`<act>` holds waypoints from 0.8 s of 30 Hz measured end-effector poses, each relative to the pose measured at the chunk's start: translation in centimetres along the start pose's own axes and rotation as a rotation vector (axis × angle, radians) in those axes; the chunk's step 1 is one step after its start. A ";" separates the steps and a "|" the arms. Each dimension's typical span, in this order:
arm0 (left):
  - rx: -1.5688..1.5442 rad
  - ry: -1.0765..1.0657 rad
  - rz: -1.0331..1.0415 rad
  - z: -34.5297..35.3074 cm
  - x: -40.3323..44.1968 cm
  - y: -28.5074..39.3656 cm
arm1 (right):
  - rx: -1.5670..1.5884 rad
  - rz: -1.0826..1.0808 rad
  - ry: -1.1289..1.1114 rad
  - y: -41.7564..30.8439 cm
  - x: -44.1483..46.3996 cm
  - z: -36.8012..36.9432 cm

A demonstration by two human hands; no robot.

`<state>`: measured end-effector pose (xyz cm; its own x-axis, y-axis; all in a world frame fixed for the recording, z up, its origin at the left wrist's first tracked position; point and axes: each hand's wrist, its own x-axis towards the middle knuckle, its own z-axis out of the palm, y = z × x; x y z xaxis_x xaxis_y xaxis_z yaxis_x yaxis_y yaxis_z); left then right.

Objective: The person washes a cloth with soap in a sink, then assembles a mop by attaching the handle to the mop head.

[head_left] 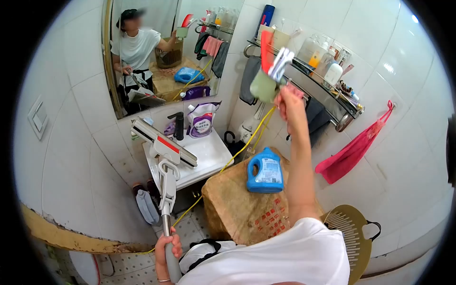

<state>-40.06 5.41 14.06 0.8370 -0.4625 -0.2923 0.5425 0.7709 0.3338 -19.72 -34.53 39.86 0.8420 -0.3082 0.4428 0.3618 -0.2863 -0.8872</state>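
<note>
My left hand [169,251] is wrapped round the grey handle of a squeeze mop [167,190], whose wide head lies over the white sink [211,153]. High on the right, my right hand [290,105] grips a pale green cup [262,88]. A red comb [267,50] stands up out of that cup, beside white, toothbrush-like items [281,65] blurred by motion. The cup is held just in front of the glass shelf [308,69], near its left end; whether they touch I cannot tell.
A blue detergent jug [266,172] stands on a brown covered surface [232,204]. A purple refill pouch [203,119] sits behind the sink near the black faucet [178,126]. Several bottles [319,54] line the shelf. A yellow cord [247,145] crosses between; a basket [349,237] stands right.
</note>
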 end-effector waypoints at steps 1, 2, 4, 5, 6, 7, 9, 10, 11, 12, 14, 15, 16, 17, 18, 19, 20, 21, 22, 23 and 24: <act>-0.002 -0.001 -0.007 0.0 0.1 0.0 | 0.010 0.027 -0.041 -2.0 1.7 0.2; -0.007 -0.002 -0.004 0.1 0.2 -0.1 | 0.055 0.109 -0.029 -4.2 3.0 0.6; -0.010 0.015 -0.003 0.4 0.1 -0.2 | 0.061 0.049 -0.073 -5.4 7.7 0.3; -0.014 0.015 0.006 0.4 0.3 -0.2 | 0.011 0.019 -0.083 -5.8 10.2 0.0; -0.021 0.014 -0.001 0.3 0.3 -0.2 | 0.026 0.027 -0.071 -6.3 12.2 0.1; -0.028 0.017 -0.009 0.2 0.2 -0.4 | 0.008 0.051 -0.043 -6.8 14.0 0.1; -0.064 0.027 -0.015 0.5 0.2 -0.6 | -0.016 0.071 -0.015 -6.6 18.0 -0.3; -0.094 0.029 -0.022 0.6 0.3 -0.6 | -0.032 0.067 0.022 -6.2 19.7 -0.5; -0.097 0.033 -0.019 0.6 0.3 -0.6 | -0.047 0.061 0.060 -5.6 21.4 -0.6; -0.096 0.014 -0.022 0.6 0.4 -0.6 | -0.047 0.062 0.057 -4.8 22.8 -0.8; -0.096 -0.004 -0.026 0.8 0.6 -0.7 | -0.080 0.020 0.165 -3.1 25.1 -1.2; -0.114 0.011 -0.037 1.0 0.6 -0.7 | -0.080 0.021 0.164 -2.5 25.9 -1.2; -0.133 0.027 -0.046 1.1 0.7 -0.7 | -0.082 0.019 0.219 -1.9 26.8 -1.2; -0.135 0.028 -0.043 1.1 0.8 -0.7 | -0.083 0.016 0.274 -1.3 27.6 -1.2; -0.121 0.040 -0.040 1.1 0.9 -0.7 | -0.083 0.017 0.270 -0.9 28.3 -1.3; -0.108 0.051 -0.035 1.1 1.0 -0.8 | -0.101 0.023 0.294 -0.5 29.0 -1.4; -0.110 0.051 -0.031 1.2 1.2 -0.7 | -0.118 0.028 0.319 -0.2 29.6 -1.6; -0.095 0.055 -0.031 1.2 1.3 -0.7 | -0.118 0.028 0.316 0.1 30.0 -1.8; -0.079 0.058 -0.031 1.3 1.4 -0.7 | -0.146 0.024 0.321 0.3 30.4 -2.0; -0.081 0.056 -0.028 1.4 1.5 -0.7 | -0.172 0.019 0.328 0.4 30.9 -2.1; -0.081 0.072 -0.024 1.4 1.5 -0.8 | -0.173 0.018 0.326 0.5 31.2 -2.2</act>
<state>-39.12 3.44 14.62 0.8149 -0.4513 -0.3637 0.5527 0.7940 0.2532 5.84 -46.26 53.48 0.6656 -0.5797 0.4701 0.2515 -0.4188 -0.8726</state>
